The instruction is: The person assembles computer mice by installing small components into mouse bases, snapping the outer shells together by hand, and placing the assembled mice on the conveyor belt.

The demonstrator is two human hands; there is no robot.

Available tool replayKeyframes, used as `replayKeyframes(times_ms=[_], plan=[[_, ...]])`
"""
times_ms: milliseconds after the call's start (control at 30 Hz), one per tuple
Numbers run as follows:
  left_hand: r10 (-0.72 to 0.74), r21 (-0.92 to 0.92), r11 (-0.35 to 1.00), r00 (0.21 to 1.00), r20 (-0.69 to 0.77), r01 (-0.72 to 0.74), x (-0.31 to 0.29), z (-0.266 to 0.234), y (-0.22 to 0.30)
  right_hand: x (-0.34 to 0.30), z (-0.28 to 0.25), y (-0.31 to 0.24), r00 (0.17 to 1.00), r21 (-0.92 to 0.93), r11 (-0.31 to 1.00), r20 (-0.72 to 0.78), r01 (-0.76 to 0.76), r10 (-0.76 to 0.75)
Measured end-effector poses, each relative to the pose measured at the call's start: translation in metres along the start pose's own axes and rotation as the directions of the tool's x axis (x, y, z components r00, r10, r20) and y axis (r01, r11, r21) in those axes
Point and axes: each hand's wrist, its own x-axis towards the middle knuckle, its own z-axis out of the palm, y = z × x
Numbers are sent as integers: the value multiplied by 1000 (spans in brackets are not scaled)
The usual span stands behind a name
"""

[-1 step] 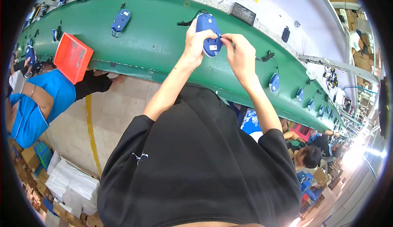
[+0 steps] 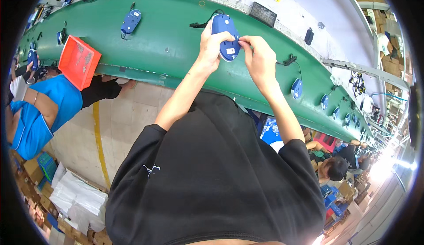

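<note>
My left hand is closed around the left side of a blue oval corded device, its thumb lying across the face. That face has a white label near the lower end, a round pale spot near the top, dark slots and a pale rim. At the device's right edge, my right hand has thumb and forefinger pinched together. Whatever sits between those fingertips is too small to make out. A black cable trails from behind the device's upper end, above the green belt.
Another blue device lies on the belt to the left, and several more run down the right, one nearby. An orange-red bin with small parts is at the belt's near edge, beside a person in blue. A dark rectangular tray rests beyond.
</note>
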Motion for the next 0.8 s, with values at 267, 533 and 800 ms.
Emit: replayKeyframes(times_ms=[267, 533, 800], plan=[[-47, 2, 999, 999, -26, 47, -6, 6, 7, -6, 6, -2, 987, -277, 948, 72, 159, -144], [-63, -20, 998, 997, -33, 62, -2, -10, 11, 12, -9, 58, 967, -221, 964, -239, -144, 90], [-270, -93, 959, 963, -7, 268, -16, -19, -5, 84, 23, 271, 943, -235, 914, -109, -331, 314]])
